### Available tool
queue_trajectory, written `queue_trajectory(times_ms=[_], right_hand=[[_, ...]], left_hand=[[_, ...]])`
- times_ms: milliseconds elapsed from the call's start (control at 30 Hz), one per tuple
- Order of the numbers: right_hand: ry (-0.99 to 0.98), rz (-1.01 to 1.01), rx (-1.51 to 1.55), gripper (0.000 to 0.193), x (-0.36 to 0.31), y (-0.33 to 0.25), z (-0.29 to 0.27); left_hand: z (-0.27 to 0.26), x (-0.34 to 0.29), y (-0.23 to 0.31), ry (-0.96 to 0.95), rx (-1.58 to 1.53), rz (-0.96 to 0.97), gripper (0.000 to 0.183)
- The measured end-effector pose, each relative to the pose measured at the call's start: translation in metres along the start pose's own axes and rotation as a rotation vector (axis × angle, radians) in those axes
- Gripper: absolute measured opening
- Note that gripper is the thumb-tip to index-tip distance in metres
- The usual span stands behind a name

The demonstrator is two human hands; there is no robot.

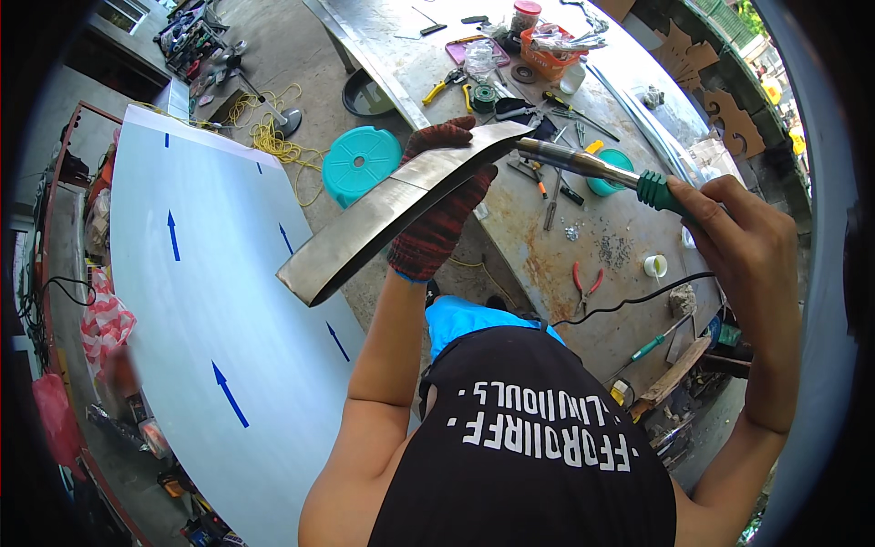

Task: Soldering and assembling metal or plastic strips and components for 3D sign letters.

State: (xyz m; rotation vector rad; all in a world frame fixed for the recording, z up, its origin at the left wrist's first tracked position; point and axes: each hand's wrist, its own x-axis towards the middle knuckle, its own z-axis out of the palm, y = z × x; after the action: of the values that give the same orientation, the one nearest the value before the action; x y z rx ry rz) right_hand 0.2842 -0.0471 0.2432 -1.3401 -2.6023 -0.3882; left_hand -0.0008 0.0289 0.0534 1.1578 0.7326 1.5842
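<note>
My left hand, in a dark red and black knit glove, is wrapped round a curved silver sheet-metal piece. The piece slants from lower left up to the right, held in the air in front of my chest. In my bare right hand is a soldering iron with a green ribbed handle and a thick metal barrel, gripped by the handle. Its front end meets the upper right end of the metal piece; whether the tip touches it is hidden there.
A metal worktable at right carries pliers, an orange basket, screwdrivers and several small tools. A black cord crosses it. Left stand a teal stool and a large pale sheet with blue arrows. Yellow cable lies on the floor.
</note>
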Motion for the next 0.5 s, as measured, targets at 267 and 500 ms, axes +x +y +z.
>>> queue_trajectory(times_ms=[267, 500], right_hand=[[0.013, 0.031, -0.010, 0.046, -0.0010, -0.0004, -0.0027], [-0.002, 0.014, -0.026, 0.046, 0.0010, -0.0008, -0.0029]], left_hand=[[0.0031, -0.0006, 0.0058, 0.017, -0.084, -0.040, 0.046], [-0.0019, 0.0009, -0.0027, 0.008, -0.027, 0.026, 0.046]])
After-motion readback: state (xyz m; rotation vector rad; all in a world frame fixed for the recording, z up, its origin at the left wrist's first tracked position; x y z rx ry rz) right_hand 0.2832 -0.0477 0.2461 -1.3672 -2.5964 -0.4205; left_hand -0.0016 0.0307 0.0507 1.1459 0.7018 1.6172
